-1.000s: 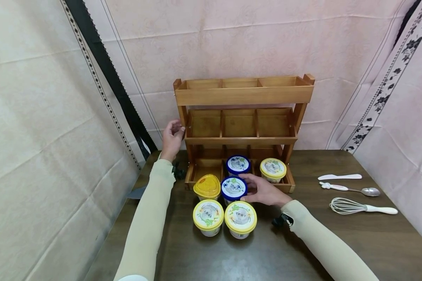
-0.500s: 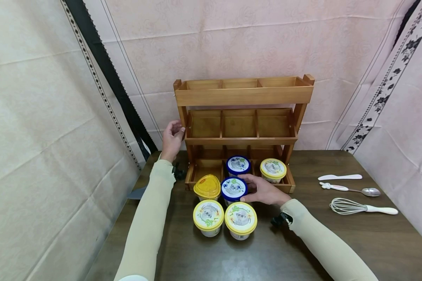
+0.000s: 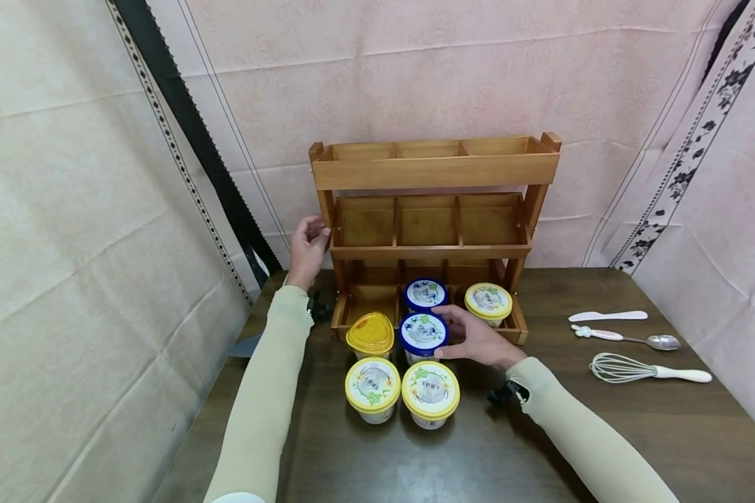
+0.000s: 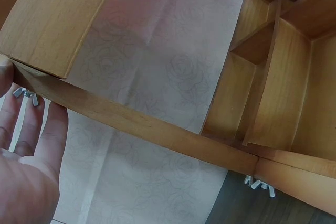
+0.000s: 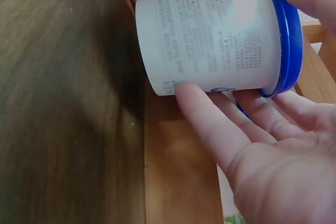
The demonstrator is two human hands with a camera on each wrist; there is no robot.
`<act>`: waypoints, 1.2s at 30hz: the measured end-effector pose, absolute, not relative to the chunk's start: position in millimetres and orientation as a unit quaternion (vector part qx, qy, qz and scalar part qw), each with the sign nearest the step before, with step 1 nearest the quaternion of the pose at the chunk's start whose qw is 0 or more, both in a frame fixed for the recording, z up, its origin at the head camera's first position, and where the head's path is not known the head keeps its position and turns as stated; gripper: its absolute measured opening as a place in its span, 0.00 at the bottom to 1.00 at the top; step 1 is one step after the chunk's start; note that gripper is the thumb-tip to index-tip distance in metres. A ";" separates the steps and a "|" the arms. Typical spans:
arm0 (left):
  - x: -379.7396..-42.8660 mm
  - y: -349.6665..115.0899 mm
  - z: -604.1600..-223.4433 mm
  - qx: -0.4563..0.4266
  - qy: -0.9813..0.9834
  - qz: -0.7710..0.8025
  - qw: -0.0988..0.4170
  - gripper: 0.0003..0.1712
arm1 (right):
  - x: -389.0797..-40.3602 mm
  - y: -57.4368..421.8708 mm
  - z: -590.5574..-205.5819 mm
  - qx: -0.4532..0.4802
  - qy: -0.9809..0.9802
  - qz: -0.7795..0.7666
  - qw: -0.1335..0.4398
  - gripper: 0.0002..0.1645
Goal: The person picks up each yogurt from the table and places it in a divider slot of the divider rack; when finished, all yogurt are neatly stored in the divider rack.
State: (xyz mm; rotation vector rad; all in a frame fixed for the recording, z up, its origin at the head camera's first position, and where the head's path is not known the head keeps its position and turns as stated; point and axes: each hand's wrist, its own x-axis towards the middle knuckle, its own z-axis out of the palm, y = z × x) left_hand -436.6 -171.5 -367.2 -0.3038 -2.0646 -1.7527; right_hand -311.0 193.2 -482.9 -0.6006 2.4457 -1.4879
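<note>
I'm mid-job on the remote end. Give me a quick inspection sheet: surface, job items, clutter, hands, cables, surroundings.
Surface: dark wooden table, light glare toward the near side.
Job items: tiered wooden rack; on its bottom tier, a blue-lidded tub in the middle and a yellow-lidded tub at right; three more yellow-lidded tubs in front.
Clutter: white knife, spoon, whisk; bluish object partly hidden by a sleeve.
Hands: left hand grips the rack's left upright; right hand holds the second blue-lidded tub.
Cables: nothing seen.
Surroundings: pale cloth backdrop.
</note>
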 end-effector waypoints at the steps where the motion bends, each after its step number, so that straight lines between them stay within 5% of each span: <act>1: -439.9 -172.5 -370.0 -0.110 -0.741 -0.628 0.209 0.18 | -310.4 193.5 -481.9 -0.203 0.833 -0.504 0.107 0.54; 7: -460.8 -178.3 -385.7 -0.110 -0.739 -0.631 0.210 0.18 | -307.7 195.9 -476.9 -0.197 0.834 -0.504 0.106 0.52; 36: -462.4 -178.8 -389.8 -0.114 -0.733 -0.633 0.221 0.16 | -325.2 183.0 -431.6 -0.222 0.807 -0.545 0.040 0.53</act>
